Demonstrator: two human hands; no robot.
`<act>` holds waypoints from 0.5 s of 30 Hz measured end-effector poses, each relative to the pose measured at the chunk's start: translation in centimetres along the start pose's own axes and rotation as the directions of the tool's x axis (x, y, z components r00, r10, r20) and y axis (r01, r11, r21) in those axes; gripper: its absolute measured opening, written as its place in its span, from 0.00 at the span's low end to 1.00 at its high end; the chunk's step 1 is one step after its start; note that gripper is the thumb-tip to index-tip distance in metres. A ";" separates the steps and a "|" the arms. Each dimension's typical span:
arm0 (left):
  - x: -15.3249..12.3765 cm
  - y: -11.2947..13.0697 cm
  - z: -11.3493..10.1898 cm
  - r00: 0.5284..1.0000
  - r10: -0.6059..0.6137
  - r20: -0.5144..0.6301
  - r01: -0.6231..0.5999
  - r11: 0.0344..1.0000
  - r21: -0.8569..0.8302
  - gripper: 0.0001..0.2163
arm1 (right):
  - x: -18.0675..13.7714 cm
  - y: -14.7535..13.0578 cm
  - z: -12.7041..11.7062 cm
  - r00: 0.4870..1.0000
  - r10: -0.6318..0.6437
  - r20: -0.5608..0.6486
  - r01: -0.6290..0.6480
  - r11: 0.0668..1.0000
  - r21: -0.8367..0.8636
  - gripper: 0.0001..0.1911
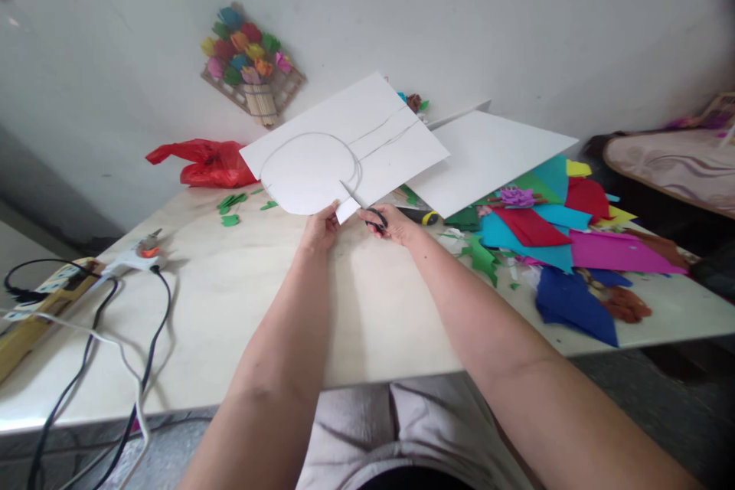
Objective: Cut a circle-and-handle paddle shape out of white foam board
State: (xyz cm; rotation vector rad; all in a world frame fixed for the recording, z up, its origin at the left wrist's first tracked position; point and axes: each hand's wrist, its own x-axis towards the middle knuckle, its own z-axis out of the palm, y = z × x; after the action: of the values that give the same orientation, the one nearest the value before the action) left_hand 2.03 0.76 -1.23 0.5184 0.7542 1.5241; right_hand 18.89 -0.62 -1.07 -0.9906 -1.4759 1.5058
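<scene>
Left hand (319,230) pinches the white sheet's (344,149) lower edge, fingers closed on it; right hand (389,223) grips black-handled scissors (367,213), blades in the paper beside the pencilled circle (310,171).

A single view comes from the person's head. It looks forward and down along both forearms, with the left hand (321,230) and right hand (396,223) at mid-frame. It sits close over the pale surface (230,306) and faces the white wall (517,15), with a bed (677,168) at far right.

white sheet (344,145): pencilled circle, raised, tilted | scissors (364,208): black handles, blades in sheet's lower edge
</scene>
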 end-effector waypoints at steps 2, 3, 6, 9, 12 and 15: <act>0.1 0.0 0.0 1.000 0.004 0.002 -0.004 1.000 -0.001 0.08 | 0.2 0.1 0.0 1.000 -0.012 0.004 0.012 1.000 0.014 0.21; 0.1 0.0 0.0 1.000 0.008 0.006 -0.008 1.000 0.000 0.07 | 0.3 0.2 -0.1 1.000 -0.019 0.006 0.019 1.000 0.021 0.20; 0.2 -0.1 -0.1 1.000 0.019 0.018 -0.019 1.000 0.006 0.05 | 0.6 0.5 -0.1 0.999 -0.031 0.014 0.031 0.999 0.035 0.19; 0.2 -0.1 -0.1 1.000 0.023 0.010 -0.023 1.000 0.008 0.05 | 0.9 0.8 -0.3 0.999 -0.046 0.017 0.045 0.998 0.039 0.18; 0.1 -0.1 0.0 1.000 0.026 0.004 -0.026 1.000 0.005 0.05 | 1.1 1.0 -0.4 0.998 -0.061 0.016 0.061 0.998 0.028 0.18; 0.1 -0.1 0.1 1.000 0.029 0.004 -0.029 1.000 -0.002 0.05 | 0.9 0.7 -0.2 0.998 -0.065 0.003 0.064 0.998 0.022 0.19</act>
State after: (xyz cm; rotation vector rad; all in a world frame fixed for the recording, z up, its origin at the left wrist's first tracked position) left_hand 2.13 0.91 -1.27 0.5336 0.7449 1.5502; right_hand 18.74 0.27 -1.78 -0.9193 -1.4775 1.4752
